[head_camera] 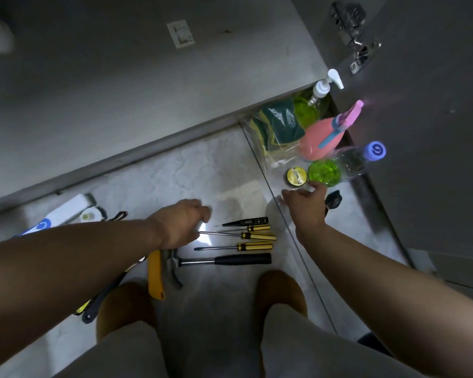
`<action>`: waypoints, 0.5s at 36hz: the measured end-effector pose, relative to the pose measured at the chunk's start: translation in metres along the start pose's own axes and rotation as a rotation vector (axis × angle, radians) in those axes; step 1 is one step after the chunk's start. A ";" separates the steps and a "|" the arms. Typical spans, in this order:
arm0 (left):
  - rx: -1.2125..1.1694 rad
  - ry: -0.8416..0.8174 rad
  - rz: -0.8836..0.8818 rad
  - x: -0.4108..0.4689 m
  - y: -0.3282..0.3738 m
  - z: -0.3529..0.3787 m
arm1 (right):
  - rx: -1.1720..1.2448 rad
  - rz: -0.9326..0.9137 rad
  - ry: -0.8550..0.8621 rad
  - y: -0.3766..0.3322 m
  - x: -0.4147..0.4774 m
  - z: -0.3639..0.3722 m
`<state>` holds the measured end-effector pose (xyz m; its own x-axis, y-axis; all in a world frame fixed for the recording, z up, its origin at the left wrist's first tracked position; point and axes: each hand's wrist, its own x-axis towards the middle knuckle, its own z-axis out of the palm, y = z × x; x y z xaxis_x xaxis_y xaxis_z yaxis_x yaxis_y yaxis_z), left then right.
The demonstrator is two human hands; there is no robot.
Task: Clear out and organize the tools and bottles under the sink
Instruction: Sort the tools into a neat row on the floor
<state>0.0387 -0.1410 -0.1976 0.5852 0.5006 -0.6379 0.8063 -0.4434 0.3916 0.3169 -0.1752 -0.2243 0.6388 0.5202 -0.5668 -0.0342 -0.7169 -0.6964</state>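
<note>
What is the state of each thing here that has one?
door: open
clear bottle: capped
pump bottle: standing
spray bottle: standing
hammer: lying on floor
screwdrivers: lying in a row
right hand: open, empty
left hand: fingers curled, grip unclear

From my station I count three yellow-handled screwdrivers (257, 236), one black tester pen (253, 221) and one claw hammer (224, 261). There is one yellow-handled tool (155, 274) whose kind I cannot make out. I also count one pump bottle (321, 88), one pink spray bottle (321, 140) and one clear blue-capped bottle (352, 162). Add one bagged pack of sponges (280, 122) and one small round yellow tin (296, 175).
</note>
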 end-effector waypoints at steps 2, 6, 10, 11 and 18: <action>-0.009 0.005 0.001 -0.001 -0.001 -0.001 | -0.143 -0.115 0.011 0.005 -0.005 0.003; -0.030 0.011 0.025 -0.005 -0.009 -0.002 | -0.524 -0.470 -0.331 0.017 -0.019 0.005; -0.069 -0.044 0.006 -0.016 -0.022 -0.006 | -0.924 -0.672 -0.610 0.028 -0.031 0.004; -0.073 -0.057 -0.001 -0.019 -0.025 -0.007 | -0.978 -0.702 -0.619 0.029 -0.033 0.003; -0.087 -0.045 -0.088 -0.057 -0.052 -0.007 | -1.167 -0.732 -0.651 0.023 -0.042 -0.001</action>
<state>-0.0362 -0.1415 -0.1771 0.5091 0.4997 -0.7008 0.8598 -0.3323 0.3876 0.2901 -0.2137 -0.2161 -0.2044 0.7966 -0.5689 0.9360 -0.0111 -0.3518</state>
